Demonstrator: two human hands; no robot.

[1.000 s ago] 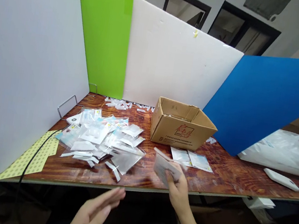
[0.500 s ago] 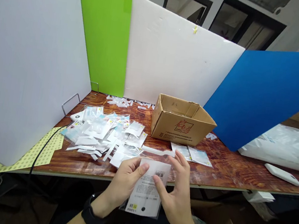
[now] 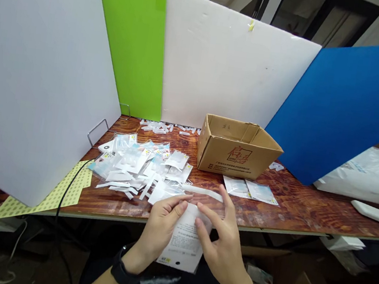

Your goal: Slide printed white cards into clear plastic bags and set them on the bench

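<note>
A flat white printed packet hangs over the table's front edge between my two hands. My left hand pinches its upper left side, thumb on the front. My right hand has its thumb and index finger at the upper right of the packet, with another finger raised. A thin white strip reaches from the pile to that raised finger; whether it is held there I cannot tell. Just beyond lies a heap of clear-bagged white packets, with loose strips at its front.
An open cardboard box stands behind two flat packets. Small white pieces lie at the back. Coloured panels wall the table. A yellow dotted sheet and black cable are left, a white device right.
My right index finger has come down to the packet's top edge, nearer my left fingers. The packet's lower end tilts farther away. The camera view has shifted slightly.
</note>
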